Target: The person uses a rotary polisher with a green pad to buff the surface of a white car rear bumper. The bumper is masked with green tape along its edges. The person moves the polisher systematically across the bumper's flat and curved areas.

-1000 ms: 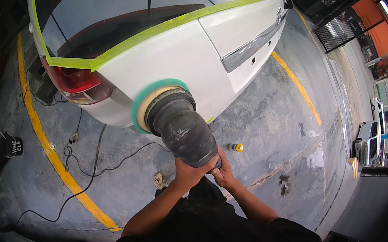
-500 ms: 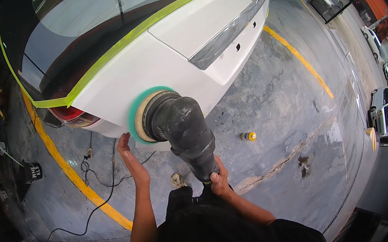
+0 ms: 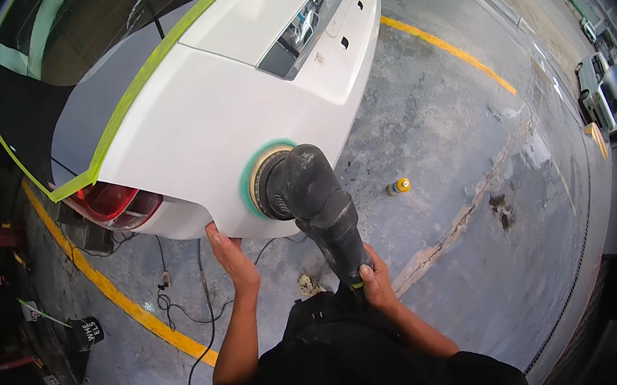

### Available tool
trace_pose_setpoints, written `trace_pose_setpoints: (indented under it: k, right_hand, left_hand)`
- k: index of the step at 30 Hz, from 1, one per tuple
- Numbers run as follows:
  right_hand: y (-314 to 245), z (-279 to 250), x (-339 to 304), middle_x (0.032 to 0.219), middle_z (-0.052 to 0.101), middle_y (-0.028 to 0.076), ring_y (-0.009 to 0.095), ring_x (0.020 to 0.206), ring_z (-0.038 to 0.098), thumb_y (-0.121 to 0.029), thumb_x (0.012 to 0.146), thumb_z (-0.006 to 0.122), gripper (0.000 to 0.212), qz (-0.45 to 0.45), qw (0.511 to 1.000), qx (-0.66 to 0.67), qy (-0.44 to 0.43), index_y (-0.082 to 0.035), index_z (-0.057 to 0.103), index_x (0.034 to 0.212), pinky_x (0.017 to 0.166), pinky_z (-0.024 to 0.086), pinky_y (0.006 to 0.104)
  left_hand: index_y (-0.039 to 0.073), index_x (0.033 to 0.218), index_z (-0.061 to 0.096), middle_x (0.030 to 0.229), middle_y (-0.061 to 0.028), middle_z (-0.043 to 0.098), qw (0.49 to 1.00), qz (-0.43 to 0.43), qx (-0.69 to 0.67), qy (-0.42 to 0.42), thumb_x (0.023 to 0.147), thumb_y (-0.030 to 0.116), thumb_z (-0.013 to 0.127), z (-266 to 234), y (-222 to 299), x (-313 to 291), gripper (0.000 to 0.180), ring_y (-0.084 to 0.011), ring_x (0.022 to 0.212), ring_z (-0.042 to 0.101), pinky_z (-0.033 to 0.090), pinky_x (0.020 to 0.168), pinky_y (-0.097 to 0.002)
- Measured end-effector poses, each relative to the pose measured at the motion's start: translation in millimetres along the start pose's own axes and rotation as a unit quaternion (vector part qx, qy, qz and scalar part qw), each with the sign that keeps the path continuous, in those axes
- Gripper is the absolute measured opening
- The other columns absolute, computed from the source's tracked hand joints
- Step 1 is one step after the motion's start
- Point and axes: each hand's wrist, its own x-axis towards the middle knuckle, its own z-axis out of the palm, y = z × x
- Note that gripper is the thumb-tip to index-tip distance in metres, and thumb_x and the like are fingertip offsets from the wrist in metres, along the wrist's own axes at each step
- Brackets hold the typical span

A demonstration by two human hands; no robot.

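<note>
pad face (image 3: 252, 177) hidden against bumper (image 3: 196, 137) — car cropped

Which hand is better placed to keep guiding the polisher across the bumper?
Right. The right hand grips the polisher by its rear handle, its green pad on the white bumper. The left hand only rests on the bumper's lower edge, apart from the tool.

1. Under me is a grey concrete floor (image 3: 474, 174), stained and cracked, with daylight falling on it.
2. Yellow painted lines (image 3: 119, 301) run across it on my left and far right.
3. A black cable (image 3: 185, 313) snakes over the floor at my left.
4. A small yellow-capped bottle (image 3: 399, 186) stands on the concrete.
5. Parked vehicles (image 3: 597, 87) sit outside, far right.
</note>
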Motion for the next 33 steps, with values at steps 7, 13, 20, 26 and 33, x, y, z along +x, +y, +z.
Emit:
trace_pose_setpoints:
  k: [7,13,20,26,33]
  right_hand:
    - [-19.9,3.9,7.6,0.1,0.068,0.013,0.018,0.078,0.068,-0.057,0.101,0.057,0.074,0.034,0.997,0.072,0.022,-0.002,0.045,0.149,0.067,0.056,0.0321]
    - [-28.4,-6.9,37.8,0.063,0.059,0.01,0.017,0.044,0.054,-0.066,0.104,0.038,0.063,0.075,0.979,0.162,0.094,-0.005,0.053,0.106,0.041,0.045,0.0301]
    - [1.0,29.4,-16.6,0.075,0.063,0.01,0.016,0.05,0.057,-0.065,0.102,0.048,0.068,0.024,0.985,0.147,0.091,-0.002,0.048,0.128,0.045,0.047,0.0302]
    - [-0.1,46.7,-39.7,0.079,0.062,0.013,0.019,0.051,0.06,-0.069,0.1,0.047,0.073,-0.005,0.98,0.165,0.114,-0.004,0.045,0.132,0.043,0.048,0.0313]
    - [-51.9,-32.9,38.0,0.061,0.059,0.011,0.018,0.042,0.053,-0.066,0.104,0.036,0.067,-0.038,0.988,0.094,0.12,-0.002,0.055,0.104,0.04,0.045,0.0306]
  left_hand:
    - [0.0,0.144,0.041,0.136,-0.0165,0.054,0.996,0.014,-0.084,-0.019,0.106,0.068,0.032,2.4,12.2,-10.7,0.079,-0.0253,0.124,0.056,0.042,0.109,-0.0425]
    - [-0.001,0.151,0.037,0.139,-0.017,0.052,0.995,-0.001,-0.096,-0.03,0.106,0.066,0.034,4.8,24.8,-16.4,0.081,-0.0247,0.123,0.057,0.045,0.106,-0.0405]
    - [-0.001,0.154,0.033,0.146,-0.0182,0.048,0.99,-0.027,-0.107,-0.086,0.103,0.071,0.034,0.8,38.6,-22.9,0.088,-0.0278,0.132,0.052,0.041,0.112,-0.0442]
    - [-0.002,0.159,0.026,0.151,-0.021,0.045,0.984,-0.039,-0.134,-0.108,0.099,0.076,0.038,7.3,63.1,-29.4,0.099,-0.0311,0.137,0.05,0.039,0.114,-0.046]
    - [0.0,0.158,0.029,0.153,-0.0187,0.043,0.984,-0.019,-0.123,-0.128,0.104,0.072,0.027,11.8,70.9,-44.7,0.09,-0.0289,0.137,0.049,0.039,0.114,-0.0444]
